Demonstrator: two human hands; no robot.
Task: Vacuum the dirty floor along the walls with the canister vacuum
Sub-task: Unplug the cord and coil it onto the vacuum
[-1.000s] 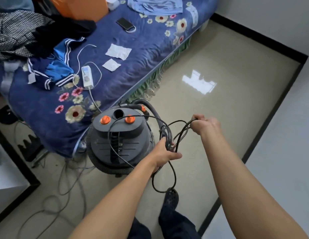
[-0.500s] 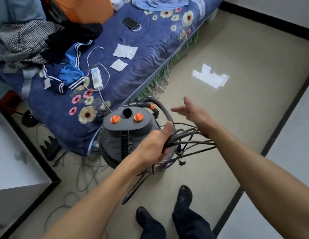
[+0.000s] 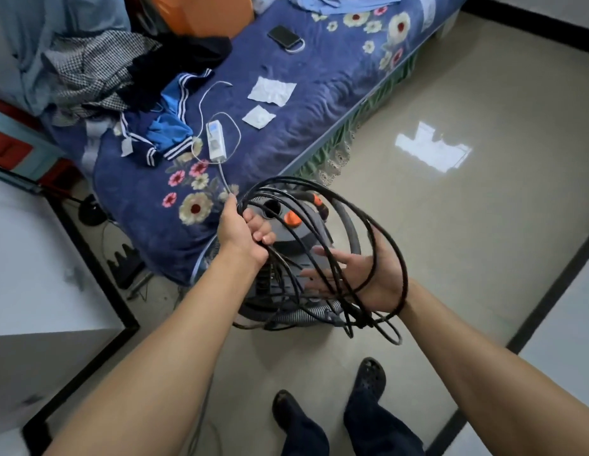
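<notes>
Cord coil (image 3: 288, 179) stretches sideways, left hand (image 3: 243, 228) to right hand (image 3: 362, 274).

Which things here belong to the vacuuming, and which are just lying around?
Job: canister vacuum, hose, black cord, left hand gripping the coils, right hand open inside them.
Lying about: phone, power strip, tissues, clothes on the bed.

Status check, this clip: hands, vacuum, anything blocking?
Left hand grips cord coils; right hand open through the loops. Canister vacuum parked beside bed. Cord bundled, not unwound.
</notes>
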